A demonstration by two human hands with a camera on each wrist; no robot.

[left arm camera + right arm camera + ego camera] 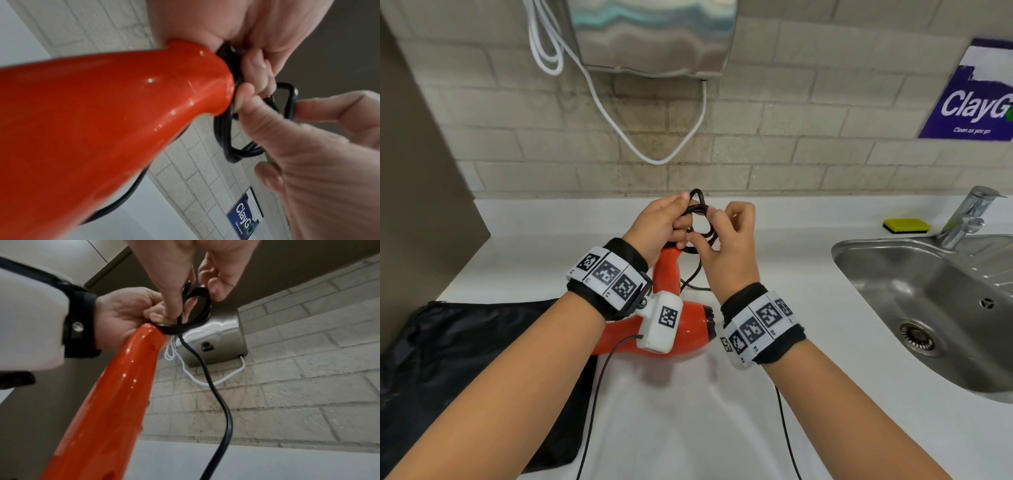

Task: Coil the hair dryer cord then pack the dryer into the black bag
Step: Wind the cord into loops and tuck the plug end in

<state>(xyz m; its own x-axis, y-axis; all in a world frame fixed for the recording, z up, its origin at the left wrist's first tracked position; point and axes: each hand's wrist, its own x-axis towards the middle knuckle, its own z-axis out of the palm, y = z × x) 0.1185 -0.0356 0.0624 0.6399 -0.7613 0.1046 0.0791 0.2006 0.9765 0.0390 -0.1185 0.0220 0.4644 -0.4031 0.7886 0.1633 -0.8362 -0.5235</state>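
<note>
An orange hair dryer (688,327) lies on the white counter (791,257), its handle (102,129) rising toward the wall. My left hand (678,222) grips the handle's end together with several black cord (697,198) loops bunched there. My right hand (707,224) pinches a loop of the cord (224,134) between thumb and forefinger, right beside the left fingers. A loose stretch of cord (218,394) hangs from the bundle down to the counter. The black bag (465,359) lies flat at the left, partly under my left forearm and the dryer's nozzle end.
A steel sink (887,270) with a tap (969,216) fills the right side, and a yellow sponge (905,225) sits behind it. A steel wall hand dryer (654,34) with a drooping white cable (654,150) hangs above. A blue sign (976,99) is on the wall.
</note>
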